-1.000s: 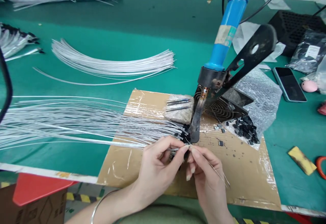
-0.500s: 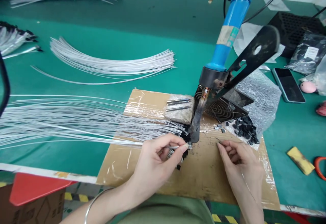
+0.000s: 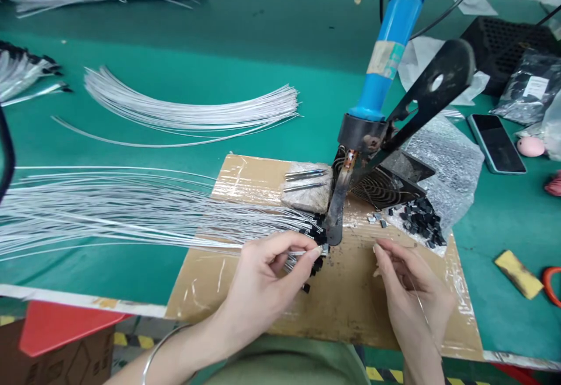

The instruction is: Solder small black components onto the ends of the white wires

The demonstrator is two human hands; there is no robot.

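Observation:
My left hand (image 3: 272, 283) is closed in a pinch around the end of a thin white cable (image 3: 302, 252), just below the flat tip of a soldering iron (image 3: 335, 227). A small pale connector piece (image 3: 325, 249) shows at the cable's end, close to the tip; whether they touch, I cannot tell. Over the cardboard on the right, my right hand (image 3: 414, 285) has thumb and forefinger pinched, and a thin silvery solder wire (image 3: 421, 308) runs back across the palm. Many white cables (image 3: 144, 210) with black ends (image 3: 316, 230) lie left of and behind my left hand.
Brown cardboard (image 3: 350, 315) covers the green table (image 3: 210, 52). A black fan (image 3: 377, 186) stands behind the iron, beside a stone-like block (image 3: 307, 198) bearing metal rods. Black pieces (image 3: 423, 221) lie on bubble wrap (image 3: 456, 157). To the right are a phone (image 3: 497, 142) and yellow sponge (image 3: 518, 274).
My right hand has shifted and turned slightly; the wire end that poked past its fingertips no longer shows. My left hand keeps its pinch on the cable by the tip.

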